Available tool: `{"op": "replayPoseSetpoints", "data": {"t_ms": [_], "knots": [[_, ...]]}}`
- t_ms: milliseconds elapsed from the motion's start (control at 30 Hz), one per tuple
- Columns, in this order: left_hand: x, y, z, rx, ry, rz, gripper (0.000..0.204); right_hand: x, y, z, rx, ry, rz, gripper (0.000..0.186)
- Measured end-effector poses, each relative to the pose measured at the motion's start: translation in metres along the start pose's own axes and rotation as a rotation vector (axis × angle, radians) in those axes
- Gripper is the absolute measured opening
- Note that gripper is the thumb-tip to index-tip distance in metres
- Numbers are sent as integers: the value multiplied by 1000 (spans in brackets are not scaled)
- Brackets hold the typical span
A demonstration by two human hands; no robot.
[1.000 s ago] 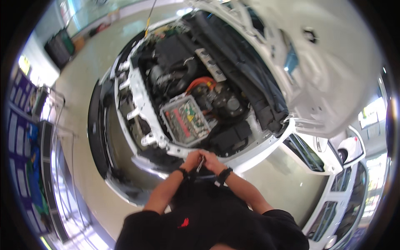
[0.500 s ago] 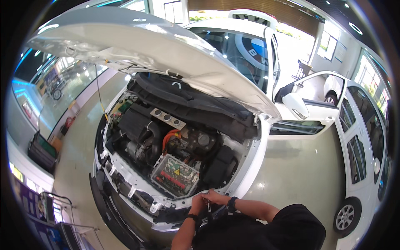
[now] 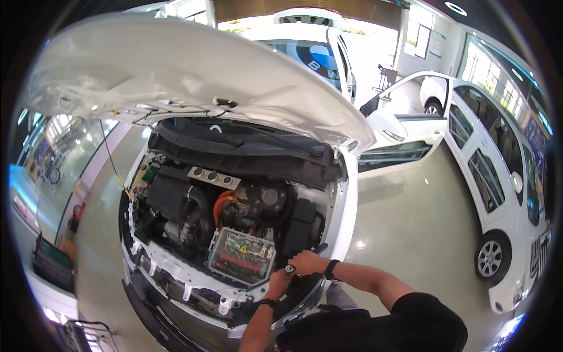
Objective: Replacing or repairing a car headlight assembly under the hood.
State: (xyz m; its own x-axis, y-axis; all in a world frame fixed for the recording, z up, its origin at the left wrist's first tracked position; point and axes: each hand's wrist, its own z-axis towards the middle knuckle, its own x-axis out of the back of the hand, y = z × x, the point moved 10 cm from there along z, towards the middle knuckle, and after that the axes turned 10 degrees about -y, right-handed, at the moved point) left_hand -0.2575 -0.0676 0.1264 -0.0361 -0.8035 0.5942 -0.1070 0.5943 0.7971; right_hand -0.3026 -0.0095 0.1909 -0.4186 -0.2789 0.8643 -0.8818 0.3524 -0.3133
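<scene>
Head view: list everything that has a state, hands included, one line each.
Hood: raised.
White car door: swung open.
Clear-topped box: contents visible; whether its top is fastened, cannot tell.
Roller shutter: partly up, daylight below.
Right hand: closed on the hand tool.
Left hand: fingers bent by the tool's metal end; grip unclear.
Hand tool: held.

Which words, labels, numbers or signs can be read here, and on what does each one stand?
Clear box: yellow warning triangle; its symbol is too small to read.
Same box: red markings; too blurred to read.
Windshield: large white letters with a round blue-and-white emblem; not copied here.
Wall poster: too small to read.
</scene>
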Motion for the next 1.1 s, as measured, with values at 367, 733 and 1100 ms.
{"op": "replayPoseSetpoints", "data": {"t_ms": [367, 733, 1100], "knots": [[-9, -20, -7, 80, 20, -432, 24, -61, 4, 4, -185, -124, 385, 52], [-18, -15, -12, 132, 598, -705, 26, -62, 0, 21, 27, -533, 554, 34], [-20, -26, 5, 63, 505, -813, 24, 2, 3, 32, 292, -15, -178, 24]]}}
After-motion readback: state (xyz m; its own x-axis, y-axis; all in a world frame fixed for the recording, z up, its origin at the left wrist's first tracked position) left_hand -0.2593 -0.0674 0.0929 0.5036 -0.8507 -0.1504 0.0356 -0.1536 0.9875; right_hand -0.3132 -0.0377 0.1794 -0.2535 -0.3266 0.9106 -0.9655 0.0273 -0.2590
